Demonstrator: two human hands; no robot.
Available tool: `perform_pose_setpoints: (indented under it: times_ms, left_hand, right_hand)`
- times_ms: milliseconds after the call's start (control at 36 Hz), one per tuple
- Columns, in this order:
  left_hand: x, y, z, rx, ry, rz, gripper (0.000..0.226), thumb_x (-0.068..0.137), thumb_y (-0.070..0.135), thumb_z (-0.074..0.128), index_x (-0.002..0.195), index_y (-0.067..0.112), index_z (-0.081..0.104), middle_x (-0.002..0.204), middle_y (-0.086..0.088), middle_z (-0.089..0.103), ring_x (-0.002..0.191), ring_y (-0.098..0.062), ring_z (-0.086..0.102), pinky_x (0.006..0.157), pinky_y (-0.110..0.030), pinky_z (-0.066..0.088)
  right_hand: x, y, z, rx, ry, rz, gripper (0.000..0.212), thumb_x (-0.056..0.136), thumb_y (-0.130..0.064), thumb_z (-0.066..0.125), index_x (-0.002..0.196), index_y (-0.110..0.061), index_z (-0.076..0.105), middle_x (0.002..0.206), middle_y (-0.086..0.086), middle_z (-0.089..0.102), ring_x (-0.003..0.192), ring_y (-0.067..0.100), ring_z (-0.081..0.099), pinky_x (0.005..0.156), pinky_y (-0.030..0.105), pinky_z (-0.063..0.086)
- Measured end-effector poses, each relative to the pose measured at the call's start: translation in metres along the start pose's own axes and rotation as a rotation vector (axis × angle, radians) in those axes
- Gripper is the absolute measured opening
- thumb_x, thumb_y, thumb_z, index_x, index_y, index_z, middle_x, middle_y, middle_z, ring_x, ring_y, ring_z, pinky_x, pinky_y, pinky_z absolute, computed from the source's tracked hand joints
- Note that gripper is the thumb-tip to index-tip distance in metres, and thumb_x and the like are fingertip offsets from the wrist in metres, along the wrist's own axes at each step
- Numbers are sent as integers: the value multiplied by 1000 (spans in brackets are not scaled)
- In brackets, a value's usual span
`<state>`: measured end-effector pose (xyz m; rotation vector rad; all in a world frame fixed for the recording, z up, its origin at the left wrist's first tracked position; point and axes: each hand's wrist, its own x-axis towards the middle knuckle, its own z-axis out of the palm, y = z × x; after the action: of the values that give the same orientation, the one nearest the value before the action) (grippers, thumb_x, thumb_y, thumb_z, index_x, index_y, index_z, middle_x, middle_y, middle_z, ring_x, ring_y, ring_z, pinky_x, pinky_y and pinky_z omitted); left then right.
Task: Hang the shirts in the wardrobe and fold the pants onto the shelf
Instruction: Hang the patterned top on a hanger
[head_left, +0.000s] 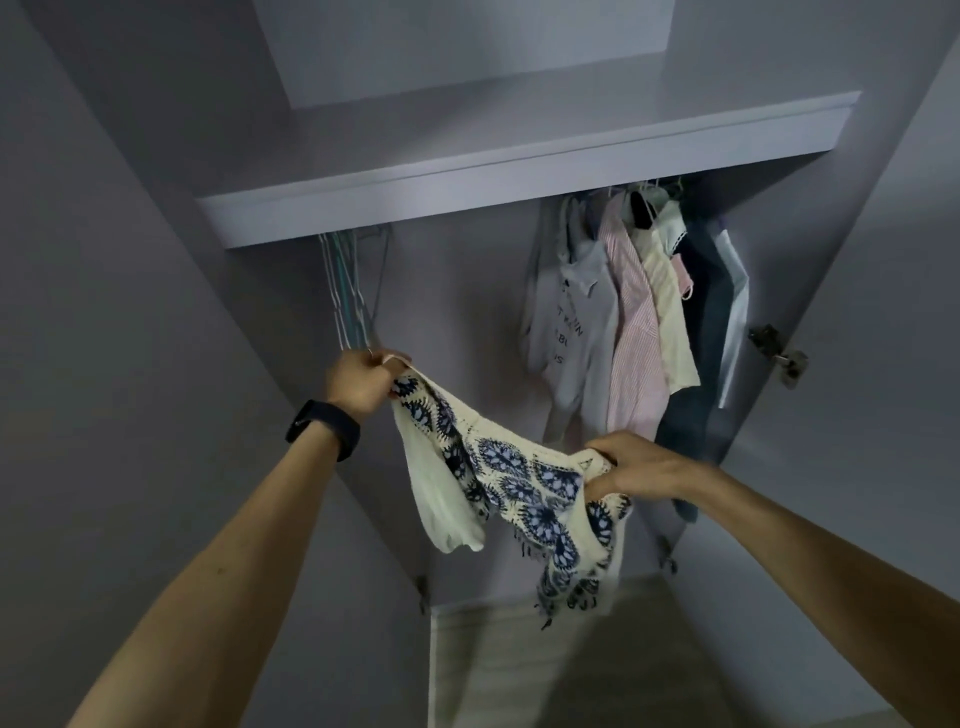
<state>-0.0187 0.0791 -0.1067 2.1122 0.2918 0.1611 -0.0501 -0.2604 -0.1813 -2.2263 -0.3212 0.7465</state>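
Grey wardrobe (156, 260) with shelf (467, 171) above hanging shirts (623, 322).

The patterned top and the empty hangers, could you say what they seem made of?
The patterned top looks like cream knit or crochet, matte, with openwork edges and fringe. The empty hangers look like thin coated wire: slim white and teal lines.

Both arms are bare: the left forearm (234, 545) and the right forearm (810, 530) are uncovered along all their visible length, from the picture's edge to the wrist. A wide black band (323, 430), matte and smooth like a fitness tracker's strap, wraps the left wrist just below the left hand (358, 382).
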Motion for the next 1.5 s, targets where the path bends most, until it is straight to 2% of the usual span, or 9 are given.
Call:
perform_pose_setpoints:
  times_ms: [111, 278, 528, 667, 806, 944, 1083, 1278, 1500]
  left_hand:
    - [7, -20, -11, 20, 18, -93, 23, 94, 20, 63, 74, 29, 71, 83, -2, 72, 80, -23, 70, 77, -35, 57]
    - [12, -37, -14, 38, -2, -146, 26, 93, 20, 65, 69, 30, 68, 72, 7, 68, 73, -16, 67, 69, -30, 55]
    - [8, -32, -10, 22, -359, -12, 22, 89, 17, 75, 70, 26, 75, 62, 13, 70, 57, 5, 65, 50, -7, 44]
    - [13, -38, -13, 111, -541, 1, 11, 81, 12, 83, 86, 19, 77, 77, 11, 76, 73, 2, 69, 71, -15, 49]
    - [15, -47, -4, 552, -200, 181, 41, 81, 62, 72, 80, 21, 76, 79, 5, 72, 78, -14, 66, 71, -32, 52]
    - [9, -33, 18, 378, -172, 346, 37, 76, 57, 80, 80, 26, 60, 95, 3, 58, 83, -12, 56, 69, -22, 39]
    - [6, -16, 30, 123, -196, 205, 44, 77, 51, 82, 68, 23, 49, 63, 12, 50, 55, -3, 44, 50, -16, 34]
    - [-7, 5, 56, -94, -209, 184, 11, 81, 28, 84, 90, 25, 77, 73, 15, 67, 66, 6, 60, 65, -12, 44]
    - [-32, 22, 64, 51, -149, 64, 35, 75, 44, 85, 107, 33, 77, 94, 18, 75, 96, -1, 67, 88, -21, 50]
  right_hand:
    - [-5, 2, -5, 325, -139, -9, 40, 81, -10, 83, 115, -12, 61, 114, 9, 73, 107, 26, 70, 93, 48, 55]
    - [-7, 2, -11, 736, -329, 27, 43, 86, -11, 71, 127, 3, 63, 124, 19, 68, 105, 28, 69, 82, 35, 59]
    - [8, 2, -13, -423, 598, 42, 21, 101, -42, 54, 112, -28, 65, 102, 1, 71, 94, 25, 65, 79, 42, 55]
    - [14, 5, -14, -376, 591, 72, 18, 99, -38, 58, 108, -24, 64, 97, 6, 71, 91, 29, 65, 78, 42, 55]
    - [18, -5, -17, -362, 641, 11, 15, 96, -41, 62, 98, -26, 65, 89, -1, 73, 87, 24, 66, 79, 38, 53]
    - [32, -33, -14, -236, 668, -101, 20, 89, -48, 71, 83, -29, 66, 71, -10, 69, 74, 11, 65, 71, 33, 52]
    - [48, -60, -13, -147, 636, -269, 12, 87, -38, 77, 86, -27, 72, 67, -1, 66, 67, 16, 63, 69, 36, 52]
    - [69, -87, -28, -33, 353, -381, 10, 88, -25, 78, 97, -27, 78, 83, -9, 75, 78, 8, 68, 78, 28, 52]
    - [86, -93, -52, 28, 130, -511, 17, 85, -11, 80, 91, -27, 77, 81, -12, 76, 76, -2, 69, 76, 13, 50]
